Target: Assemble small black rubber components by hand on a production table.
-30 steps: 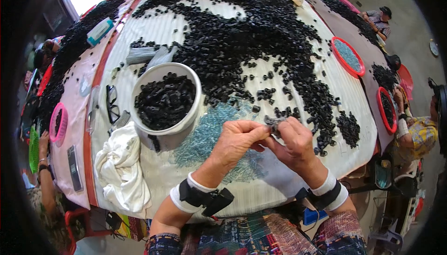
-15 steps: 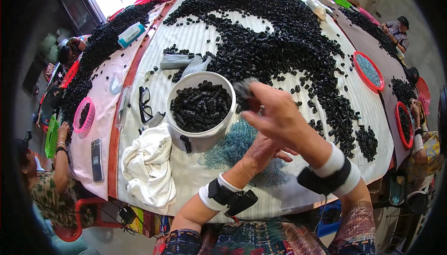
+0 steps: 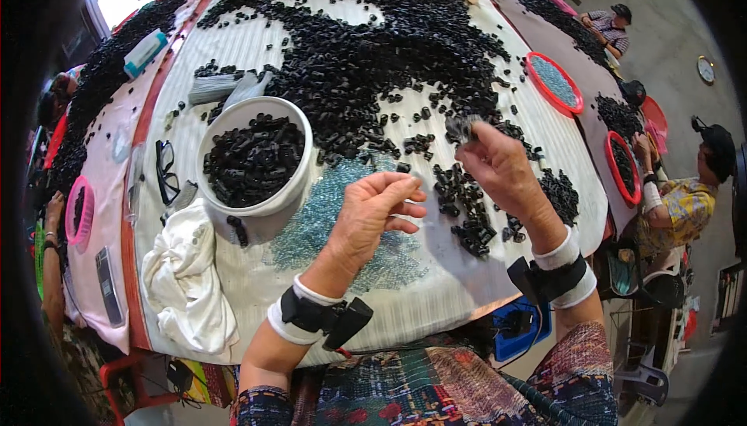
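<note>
My left hand (image 3: 372, 220) hovers over the near edge of a heap of small clear bluish pieces (image 3: 315, 204). Its thumb and forefinger are pinched together; anything between them is too small to make out. To the right, my right hand (image 3: 499, 168) is closed on a blurred dark grey piece (image 3: 464, 128), held above scattered small black plastic parts (image 3: 471, 231). A white bucket (image 3: 306, 157) full of the same kind of black parts stands left of the clear heap. One black part (image 3: 238, 231) lies beside the bucket's base.
Beyond the bucket spreads a large pile of black parts (image 3: 366, 52). Bundles of thin grey strips (image 3: 214, 89), black-framed glasses (image 3: 166, 171) and a crumpled white cloth (image 3: 187, 278) lie at left. Red-rimmed trays (image 3: 577, 103) sit at right, where other people (image 3: 685, 192) are seated.
My hands have moved apart from their crossed position; the right one has swung rightward, away from the bucket. The view has shifted, so the bucket and cloth appear further left.
</note>
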{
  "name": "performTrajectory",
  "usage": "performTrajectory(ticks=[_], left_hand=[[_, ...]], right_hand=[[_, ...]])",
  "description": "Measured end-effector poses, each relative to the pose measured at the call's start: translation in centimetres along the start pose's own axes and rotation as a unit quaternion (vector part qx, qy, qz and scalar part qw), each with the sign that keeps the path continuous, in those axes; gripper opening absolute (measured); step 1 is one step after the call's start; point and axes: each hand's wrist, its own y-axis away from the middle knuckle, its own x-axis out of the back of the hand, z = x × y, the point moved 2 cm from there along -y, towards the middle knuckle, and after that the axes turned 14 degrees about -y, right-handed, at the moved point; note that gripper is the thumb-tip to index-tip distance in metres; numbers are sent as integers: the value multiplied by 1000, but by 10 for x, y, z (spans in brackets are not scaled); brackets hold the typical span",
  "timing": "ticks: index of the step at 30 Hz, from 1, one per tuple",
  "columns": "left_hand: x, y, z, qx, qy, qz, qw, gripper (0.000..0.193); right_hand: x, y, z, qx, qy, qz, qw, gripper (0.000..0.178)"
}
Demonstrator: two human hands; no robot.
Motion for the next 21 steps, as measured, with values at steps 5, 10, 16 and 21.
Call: performTrajectory(ticks=[5,10,16,21], left_hand=[[-5,1,-3,-3,-16,12,1000,19],[-7,1,-7,-1,-18,19,1000,17],[-5,3,-6,-9,-14,32,999,16],[-3,2,-4,-3,-5,49,999,17]], right_hand=[[7,38,20,-26,71,-16,997,11],[-2,33,34,36,113,-9,993,9],[-29,25,41,67,126,-97,985,16],[-20,37,29,69,136,-74,986,21]])
